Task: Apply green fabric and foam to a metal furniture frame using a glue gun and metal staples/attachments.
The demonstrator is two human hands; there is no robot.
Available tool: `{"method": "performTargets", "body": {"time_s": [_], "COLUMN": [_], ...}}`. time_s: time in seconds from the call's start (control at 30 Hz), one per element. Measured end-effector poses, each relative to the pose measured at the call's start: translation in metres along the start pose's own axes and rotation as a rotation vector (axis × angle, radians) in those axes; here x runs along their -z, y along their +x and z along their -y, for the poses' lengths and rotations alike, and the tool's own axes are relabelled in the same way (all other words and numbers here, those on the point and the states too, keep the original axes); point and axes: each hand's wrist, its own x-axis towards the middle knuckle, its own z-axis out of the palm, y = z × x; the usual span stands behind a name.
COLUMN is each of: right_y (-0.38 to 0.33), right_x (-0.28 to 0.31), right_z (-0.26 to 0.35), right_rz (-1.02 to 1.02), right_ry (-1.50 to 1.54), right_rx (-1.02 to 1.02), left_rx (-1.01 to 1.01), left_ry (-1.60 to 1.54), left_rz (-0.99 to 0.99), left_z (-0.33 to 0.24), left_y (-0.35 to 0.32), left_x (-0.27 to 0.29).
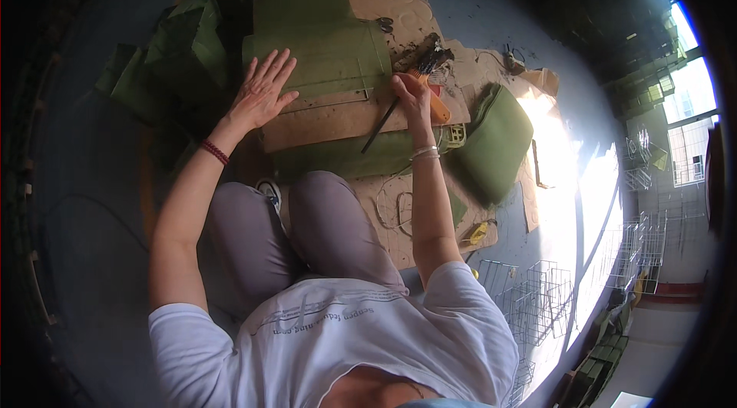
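Note:
My left hand (pixel 265 93) lies flat with fingers spread on a green fabric-like sheet (pixel 322 47). My right hand (pixel 414 97) is closed around an orange hot-glue gun (pixel 438 110), from whose back a long black glue stick (pixel 380 128) sticks out. Its tip end lies by a dark, clotted heap (pixel 430 47). Across the sheet's near edge runs a thin wire frame (pixel 361 95), partly over brown cardboard (pixel 322 122). Beneath the cardboard is a green padded block (pixel 345 155). Small black scissors (pixel 385 24) rest at the sheet's right edge.
A folded green piece (pixel 495 147) sits right of the work surface, near a yellow tool (pixel 477 234) on cardboard. A pale cord (pixel 395 212) loops beside my knee. Green panels (pixel 184 47) stand at the left. Wire racks (pixel 545 293) are on the sunlit floor.

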Motion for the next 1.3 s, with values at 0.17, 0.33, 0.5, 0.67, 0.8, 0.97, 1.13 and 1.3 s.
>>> {"method": "performTargets", "body": {"time_s": [0.17,0.33,0.5,0.67,0.8,0.97,1.13,1.3], "right_y": [-0.006,-0.01,-0.007,-0.005,0.002,0.001,0.001,0.005], "right_x": [-0.015,-0.018,-0.031,-0.025,-0.027,-0.035,-0.035,-0.029], "right_z": [0.013,0.012,0.008,-0.007,-0.006,-0.002,0.0,0.015], "right_rz": [0.067,-0.053,-0.07,-0.123,-0.124,-0.109,-0.105,-0.138], "right_ry": [0.676,0.77,0.82,0.777,0.774,0.873,0.887,0.934], "right_rx": [-0.263,-0.259,-0.284,-0.298,-0.284,-0.308,-0.336,-0.428], "left_rx": [0.014,0.011,0.095,0.744,0.907,0.763,0.776,0.761], "left_ry": [-0.014,-0.028,-0.401,-1.238,-1.415,-1.429,-1.486,-1.509], "left_rz": [0.046,0.044,-0.151,-0.542,-0.412,-0.284,-0.299,-0.332], "left_z": [-0.001,0.0,0.021,0.031,0.023,0.018,0.016,0.013], "left_y": [0.001,0.002,-0.01,-0.037,-0.049,-0.053,-0.051,-0.05], "left_x": [0.0,-0.001,0.0,-0.003,0.001,0.001,-0.003,-0.003]}}
